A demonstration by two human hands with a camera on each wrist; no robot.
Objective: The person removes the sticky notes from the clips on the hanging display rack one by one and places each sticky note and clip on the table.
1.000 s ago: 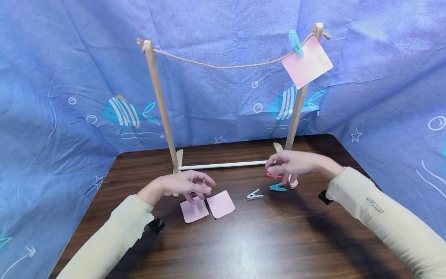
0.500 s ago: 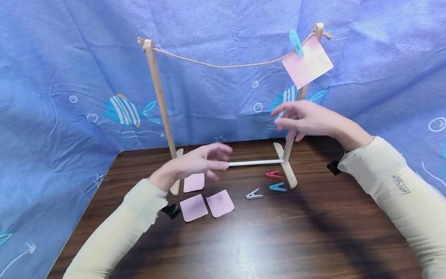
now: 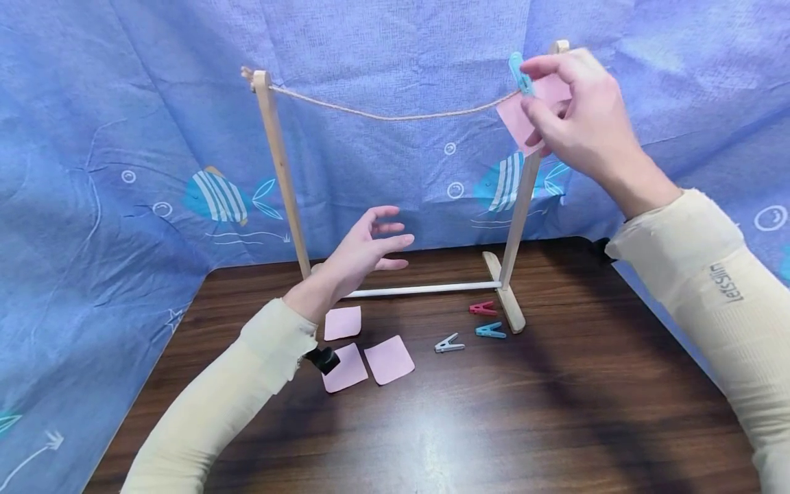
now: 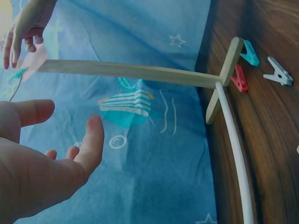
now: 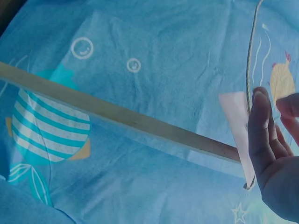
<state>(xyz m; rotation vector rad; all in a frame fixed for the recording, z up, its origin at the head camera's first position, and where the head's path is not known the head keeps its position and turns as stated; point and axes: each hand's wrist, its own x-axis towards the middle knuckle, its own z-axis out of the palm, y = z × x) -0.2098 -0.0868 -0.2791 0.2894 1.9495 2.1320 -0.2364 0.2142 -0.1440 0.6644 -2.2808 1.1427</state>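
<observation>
A pink paper square (image 3: 515, 120) hangs tilted from a rope (image 3: 395, 118), held by a light-blue clothespin (image 3: 517, 68). My right hand (image 3: 589, 113) is raised beside this clothespin, thumb and index finger spread apart. It covers part of the paper; whether a fingertip touches the clothespin cannot be told. In the right wrist view the paper (image 5: 235, 123) appears edge-on behind the fingers. My left hand (image 3: 364, 250) hovers, holding nothing, above the stand's white bar (image 3: 426, 289). Below it, pink squares lie on the table, one (image 3: 343, 322) behind two others (image 3: 390, 359) (image 3: 348, 374).
Two wooden posts (image 3: 280, 158) (image 3: 520, 213) carry the rope. Near the right foot (image 3: 511, 309) lie a red clothespin (image 3: 483, 309), a blue one (image 3: 490, 330) and a grey one (image 3: 449, 343). A blue fish-print cloth (image 3: 382, 178) hangs behind the brown table (image 3: 524, 412).
My right hand has risen from above the loose clothespins to the hanging blue clothespin. My left hand has lifted up and right, away from the pink squares, uncovering the rear one.
</observation>
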